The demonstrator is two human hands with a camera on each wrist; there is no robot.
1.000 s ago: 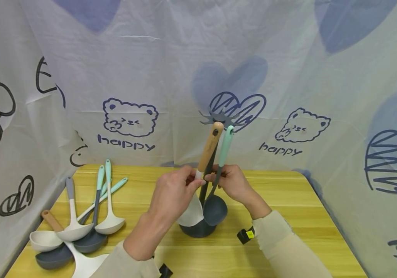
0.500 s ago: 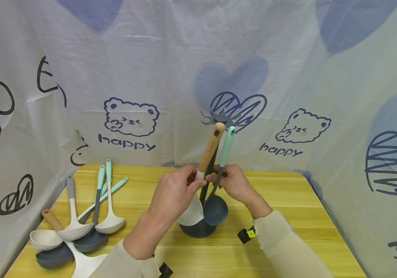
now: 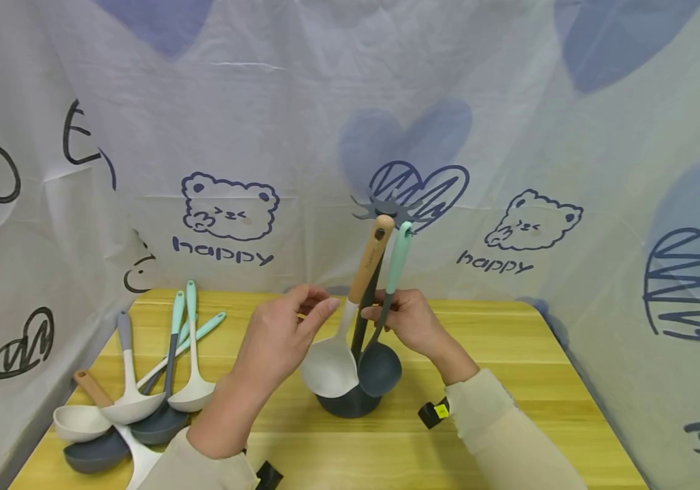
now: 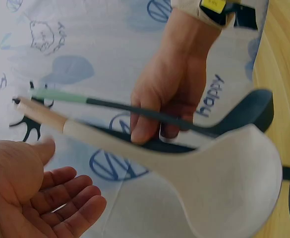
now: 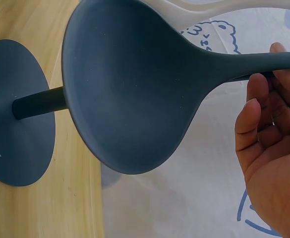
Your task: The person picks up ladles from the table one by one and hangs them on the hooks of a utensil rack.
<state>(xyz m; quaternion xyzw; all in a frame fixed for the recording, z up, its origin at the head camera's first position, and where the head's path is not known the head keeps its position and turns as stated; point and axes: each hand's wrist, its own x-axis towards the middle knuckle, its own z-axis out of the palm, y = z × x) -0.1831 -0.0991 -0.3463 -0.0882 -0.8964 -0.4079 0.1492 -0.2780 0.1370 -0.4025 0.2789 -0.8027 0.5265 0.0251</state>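
Observation:
A dark utensil stand (image 3: 350, 403) rises from a round base to a hooked top. From it hang a white ladle (image 3: 328, 367) with a wooden handle and a dark ladle (image 3: 380, 369) with a mint handle, both bowls downward. My left hand (image 3: 282, 333) is just left of the white ladle's neck, fingers apart from it and holding nothing; the left wrist view shows the palm and loosely bent fingers of that hand (image 4: 50, 193). My right hand (image 3: 407, 320) grips the stand's pole behind the dark ladle's shaft, its fingers partly hidden there.
At the left of the wooden table (image 3: 478, 435) lies a pile of several ladles, among them a white ladle with a grey handle (image 3: 132, 408) and a dark ladle (image 3: 97, 454). A printed cloth (image 3: 325, 102) hangs behind and around the table.
My left hand has let go of the white ladle's neck and moved left, uncovering the bowl. The right hand and both hanging ladles have stayed in place.

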